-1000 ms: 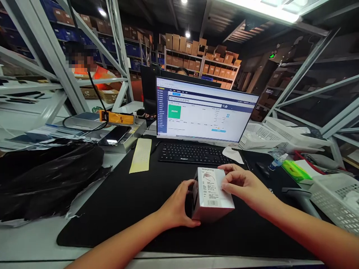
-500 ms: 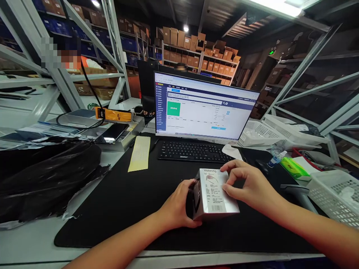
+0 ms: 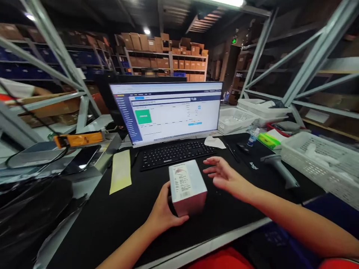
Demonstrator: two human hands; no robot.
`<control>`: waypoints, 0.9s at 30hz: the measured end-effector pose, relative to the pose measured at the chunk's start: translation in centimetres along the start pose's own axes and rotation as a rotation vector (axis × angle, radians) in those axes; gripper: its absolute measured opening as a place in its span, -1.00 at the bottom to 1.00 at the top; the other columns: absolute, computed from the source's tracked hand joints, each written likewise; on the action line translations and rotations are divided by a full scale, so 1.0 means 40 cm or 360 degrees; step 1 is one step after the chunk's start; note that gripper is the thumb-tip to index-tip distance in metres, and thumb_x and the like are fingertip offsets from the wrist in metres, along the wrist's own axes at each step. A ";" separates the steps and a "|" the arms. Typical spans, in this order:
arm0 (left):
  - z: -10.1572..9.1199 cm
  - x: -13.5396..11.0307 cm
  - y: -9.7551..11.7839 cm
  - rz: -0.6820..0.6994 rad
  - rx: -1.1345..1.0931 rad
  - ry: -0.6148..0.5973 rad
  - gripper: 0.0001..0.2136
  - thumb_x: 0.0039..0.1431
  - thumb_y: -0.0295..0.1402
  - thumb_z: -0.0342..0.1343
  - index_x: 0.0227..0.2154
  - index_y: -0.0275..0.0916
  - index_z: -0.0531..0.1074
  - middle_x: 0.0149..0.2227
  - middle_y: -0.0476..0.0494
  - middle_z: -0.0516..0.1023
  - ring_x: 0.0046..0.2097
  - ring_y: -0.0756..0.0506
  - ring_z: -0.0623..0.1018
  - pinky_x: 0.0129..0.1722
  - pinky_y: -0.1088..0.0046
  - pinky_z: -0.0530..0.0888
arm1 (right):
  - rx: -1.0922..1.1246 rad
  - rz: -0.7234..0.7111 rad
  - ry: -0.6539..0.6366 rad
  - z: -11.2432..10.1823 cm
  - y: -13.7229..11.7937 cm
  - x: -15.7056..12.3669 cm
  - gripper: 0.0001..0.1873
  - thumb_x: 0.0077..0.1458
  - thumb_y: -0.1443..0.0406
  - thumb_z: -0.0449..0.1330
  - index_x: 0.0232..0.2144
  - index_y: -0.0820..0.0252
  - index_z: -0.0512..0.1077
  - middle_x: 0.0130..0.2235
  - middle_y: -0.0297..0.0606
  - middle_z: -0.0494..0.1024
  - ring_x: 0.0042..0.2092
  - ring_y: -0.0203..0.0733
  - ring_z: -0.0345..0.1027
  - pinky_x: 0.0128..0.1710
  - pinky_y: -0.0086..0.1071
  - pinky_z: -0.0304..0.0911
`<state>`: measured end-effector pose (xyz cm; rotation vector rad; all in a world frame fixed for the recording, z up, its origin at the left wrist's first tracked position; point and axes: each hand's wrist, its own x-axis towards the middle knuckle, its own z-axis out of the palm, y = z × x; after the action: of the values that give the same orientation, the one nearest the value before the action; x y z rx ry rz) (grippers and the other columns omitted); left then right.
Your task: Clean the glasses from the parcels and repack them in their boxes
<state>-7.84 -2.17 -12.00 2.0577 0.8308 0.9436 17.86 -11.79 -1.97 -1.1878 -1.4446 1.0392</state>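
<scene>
A small white product box (image 3: 198, 181) with a printed label on its top is gripped by my left hand (image 3: 164, 211), thumb at its near lower edge and fingers along its left side. My right hand (image 3: 224, 177) hovers to the right of the box, fingers apart and holding nothing. Behind the box lies a black keyboard (image 3: 174, 154), below a lit monitor (image 3: 174, 112). A grey handheld barcode scanner (image 3: 280, 170) rests on the black desk mat (image 3: 238, 216), right of my right hand.
A yellow paper slip (image 3: 121, 172) lies left of the keyboard. Black plastic wrapping (image 3: 36, 220) covers the left side. White baskets (image 3: 316, 157), a small bottle (image 3: 253, 137) and a mouse (image 3: 242, 148) are on the right. A phone (image 3: 84, 158) lies at left.
My right hand has come off the box and its fingers have spread. The box, still in my left hand, is turned differently. The view has swung to the right.
</scene>
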 end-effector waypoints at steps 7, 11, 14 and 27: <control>0.049 -0.008 0.052 -0.0330 -0.0245 -0.0098 -0.38 -0.26 0.11 0.39 -0.20 -0.21 0.48 -0.27 -0.19 0.66 -0.20 -0.33 0.66 -0.17 0.11 0.65 | -0.0455 -0.0017 -0.0149 0.038 0.145 -0.123 0.75 -0.49 -0.02 0.60 0.44 0.19 -0.49 0.46 0.18 -0.30 0.46 0.21 -0.32 0.41 0.01 -0.21; 0.075 0.025 0.130 -0.0270 -0.0133 -0.0141 -0.46 -0.21 0.15 0.37 -0.32 -0.21 0.49 -0.36 -0.14 0.64 -0.25 -0.29 0.66 -0.21 0.19 0.66 | -0.0390 0.0018 0.0134 -0.002 0.097 -0.154 0.63 -0.52 -0.02 0.59 0.45 0.18 -0.23 0.41 0.14 -0.02 0.41 0.19 -0.07 0.38 -0.01 -0.07; 0.127 0.068 0.204 -0.0149 -0.0117 -0.0302 -0.42 -0.10 0.23 0.26 -0.25 -0.21 0.50 -0.31 -0.16 0.65 -0.23 -0.29 0.66 -0.24 0.22 0.66 | -0.0266 0.0038 0.0412 -0.067 0.063 -0.203 0.48 -0.50 -0.03 0.59 0.40 0.18 0.01 0.37 0.09 0.12 0.36 0.20 0.05 0.36 0.00 -0.01; 0.348 0.011 0.201 0.0417 0.0313 -0.0784 -0.56 0.21 -0.09 0.16 0.13 -0.01 0.34 0.31 -0.15 0.24 0.12 -0.26 0.55 0.01 0.12 0.63 | -0.0388 -0.0767 0.2897 -0.589 -0.042 -0.827 -0.44 0.09 0.03 0.17 0.11 0.01 0.23 0.21 -0.20 0.37 0.25 0.10 0.27 0.08 -0.11 0.36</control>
<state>5.73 -10.79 -12.03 2.4676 0.4094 0.4553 42.88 -43.80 -1.30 -1.1751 -0.2499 -0.6325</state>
